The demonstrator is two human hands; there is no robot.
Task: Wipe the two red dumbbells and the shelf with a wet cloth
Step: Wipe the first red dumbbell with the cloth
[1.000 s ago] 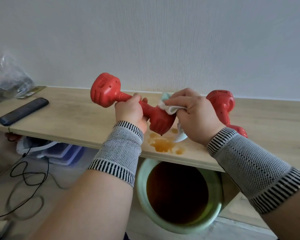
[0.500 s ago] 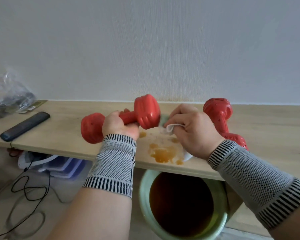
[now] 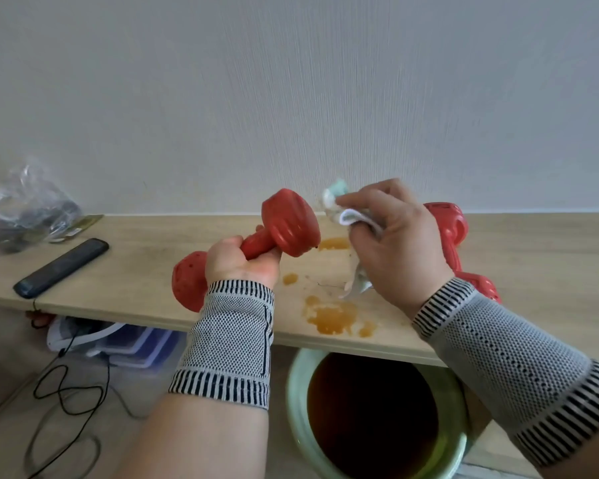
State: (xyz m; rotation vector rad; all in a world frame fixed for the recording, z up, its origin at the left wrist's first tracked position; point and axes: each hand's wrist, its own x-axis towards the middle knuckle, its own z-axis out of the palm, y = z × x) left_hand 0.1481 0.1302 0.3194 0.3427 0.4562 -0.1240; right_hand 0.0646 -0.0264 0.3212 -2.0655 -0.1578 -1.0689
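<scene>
My left hand [image 3: 241,261] grips the handle of a red dumbbell [image 3: 289,224] and holds it above the wooden shelf [image 3: 146,271], far head tilted up to the right. My right hand [image 3: 395,243] pinches a crumpled white and mint cloth [image 3: 338,202] just right of that head, a small gap between them. The second red dumbbell [image 3: 448,223] lies on the shelf behind my right hand, mostly hidden by it. Orange-brown wet stains [image 3: 332,316] mark the shelf below the hands.
A dark remote [image 3: 61,267] lies on the shelf at the left, with a clear plastic bag [image 3: 21,209] behind it. Under the shelf stands a green bucket [image 3: 298,423] of brown liquid. Black cables [image 3: 66,392] and plastic boxes [image 3: 132,344] lie on the floor at the left.
My left hand has swung the dumbbell round, its near head now low at the left. My right hand lifted the cloth off the shelf to beside the raised head.
</scene>
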